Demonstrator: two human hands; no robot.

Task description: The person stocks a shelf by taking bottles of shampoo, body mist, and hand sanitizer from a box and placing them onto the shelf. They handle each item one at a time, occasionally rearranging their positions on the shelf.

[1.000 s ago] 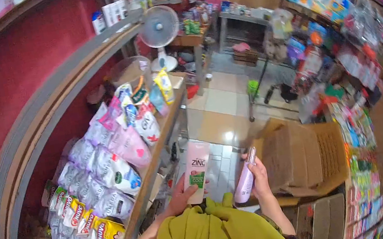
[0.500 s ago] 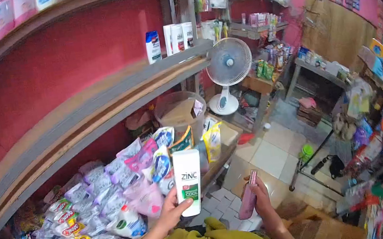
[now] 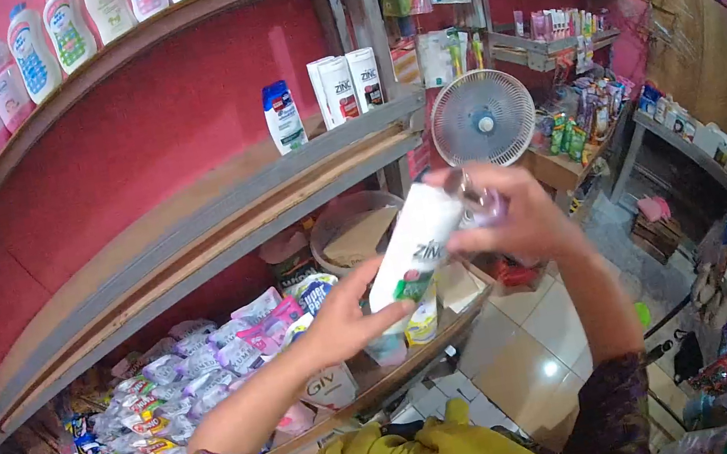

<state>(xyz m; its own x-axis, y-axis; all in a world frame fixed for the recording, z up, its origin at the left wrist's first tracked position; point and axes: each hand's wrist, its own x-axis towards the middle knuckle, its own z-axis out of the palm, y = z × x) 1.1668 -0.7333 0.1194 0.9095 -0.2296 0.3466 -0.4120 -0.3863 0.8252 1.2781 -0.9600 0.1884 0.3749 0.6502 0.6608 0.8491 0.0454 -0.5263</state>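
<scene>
My left hand [image 3: 348,316] is closed around the lower part of a white ZINC shampoo bottle [image 3: 414,242] with a green label patch. The bottle leans to the right, its top end up by my right hand [image 3: 529,209]. In that hand is a slim pink bottle [image 3: 487,208], mostly hidden by the fingers, its shiny cap tilted up. My right fingertips overlap the upper side of the shampoo bottle in this view. On the shelf beyond stand more white ZINC bottles [image 3: 340,88] and a blue-capped bottle [image 3: 284,117].
Pouches and packets [image 3: 187,381] cover the low shelf at left, with a GIV pack [image 3: 329,387] near its front edge. A clear tub [image 3: 360,232] and a fan [image 3: 482,120] stand behind my hands. Baby-care bottles [image 3: 31,52] line the top shelf. Tiled floor [image 3: 523,345] lies at right.
Both hands have risen, and the right has come across to the shampoo bottle's top with the pink bottle. The shampoo bottle has gone from upright to tilted. The view has shifted.
</scene>
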